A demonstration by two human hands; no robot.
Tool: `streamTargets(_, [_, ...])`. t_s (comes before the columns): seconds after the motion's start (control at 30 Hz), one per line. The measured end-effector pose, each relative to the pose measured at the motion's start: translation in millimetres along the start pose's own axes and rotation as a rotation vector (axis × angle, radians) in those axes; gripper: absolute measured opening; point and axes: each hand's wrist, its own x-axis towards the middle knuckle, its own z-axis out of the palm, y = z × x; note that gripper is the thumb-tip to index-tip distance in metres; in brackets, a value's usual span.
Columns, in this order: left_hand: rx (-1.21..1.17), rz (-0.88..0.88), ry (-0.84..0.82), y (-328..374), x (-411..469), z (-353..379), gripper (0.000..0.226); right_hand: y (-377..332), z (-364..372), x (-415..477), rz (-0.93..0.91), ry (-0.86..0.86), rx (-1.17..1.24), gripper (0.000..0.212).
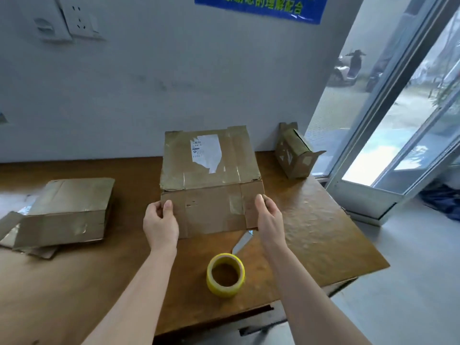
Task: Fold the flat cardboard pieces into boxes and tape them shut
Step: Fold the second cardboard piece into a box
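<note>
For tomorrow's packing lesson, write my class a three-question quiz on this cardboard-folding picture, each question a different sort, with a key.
1. True or false: the tape roll lies flat on the table.
2. What holds the flattened box? A) left hand only B) both hands C) neither
3. What white thing is stuck on that box?

Key: 1 true. 2 B, the right hand grips its other edge. 3 a torn label.

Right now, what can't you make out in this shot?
- Blade: its far end is hidden under the cardboard held by the left hand and right hand.
- Label print: too small.
- Flat stack: piece count hidden by the top piece.
- Blue sign: cut by the top edge.
</note>
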Motion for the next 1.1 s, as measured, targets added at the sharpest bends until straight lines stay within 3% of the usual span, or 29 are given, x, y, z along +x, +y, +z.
streamTargets(0.23, [0.016, 0.018, -0.079, 10, -61, 72, 0.023, 6, -93, 23, 0.087, 0.108, 0.031, 0.043])
streamTargets(0.4, [0.014, 0.02, -0.107, 11, -74, 129, 0.025, -3, -147, 55, 0.188, 0.086, 0.163, 0.03])
streamTargets(0.67, [-0.057, -0.105, -0.179, 3, -75, 231, 0.032, -29, -206, 125, 0.176, -0.081, 0.217, 0.028])
streamTargets(0.8, [-0.1, -0.147, -0.214, 0, -77, 261, 0.025, -31, -225, 156, 0.185, -0.194, 0.312, 0.038])
streamTargets(0.97, [-0.06, -0.232, -0.264, -7, -83, 280, 0.024, -26, -240, 187, 0.246, -0.408, 0.409, 0.066])
streamTargets(1.03, [-0.035, -0.275, -0.28, -9, -88, 286, 0.03, -29, -244, 199, 0.257, -0.472, 0.4, 0.06])
streamTargets(1.1, [0.002, -0.278, -0.261, -11, -97, 291, 0.03, -31, -249, 210, 0.247, -0.503, 0.346, 0.037])
